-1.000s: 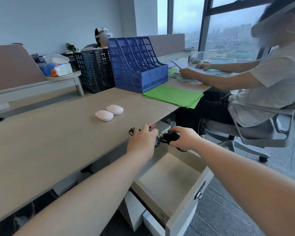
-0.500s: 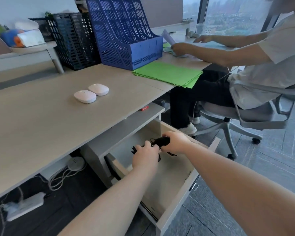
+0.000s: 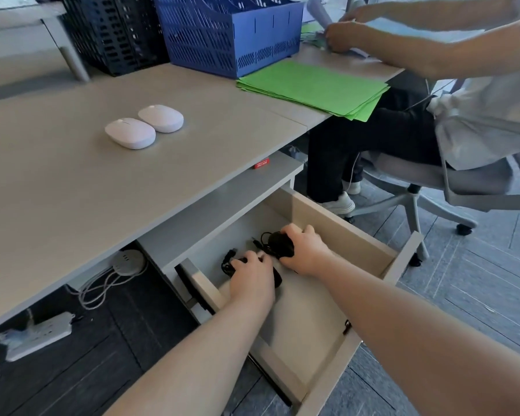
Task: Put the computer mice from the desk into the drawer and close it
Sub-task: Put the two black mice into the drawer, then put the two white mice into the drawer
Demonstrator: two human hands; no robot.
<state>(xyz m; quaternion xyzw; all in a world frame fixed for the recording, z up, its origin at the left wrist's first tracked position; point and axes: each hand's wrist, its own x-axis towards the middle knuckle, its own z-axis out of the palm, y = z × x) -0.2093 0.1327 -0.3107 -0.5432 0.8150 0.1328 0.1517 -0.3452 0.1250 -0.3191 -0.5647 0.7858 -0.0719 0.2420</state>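
Both my hands are down inside the open drawer (image 3: 341, 228) under the desk (image 3: 57, 187). My right hand (image 3: 305, 250) grips a black wired mouse (image 3: 278, 243) near the drawer's back. My left hand (image 3: 252, 277) covers a second black wired mouse (image 3: 276, 277), its cable (image 3: 227, 262) bunched to the left. Two white mice lie side by side on the desktop: the nearer white mouse (image 3: 130, 133) and the farther white mouse (image 3: 161, 118).
A blue file rack (image 3: 231, 34) and a dark basket (image 3: 117, 34) stand at the desk's back, green folders (image 3: 312, 88) to the right. A person on a swivel chair (image 3: 418, 181) sits close on the right. A power strip (image 3: 39, 334) and cables lie under the desk.
Both hands have gone from the desk edge down into the drawer with the black mice. My view has tilted down and closer.
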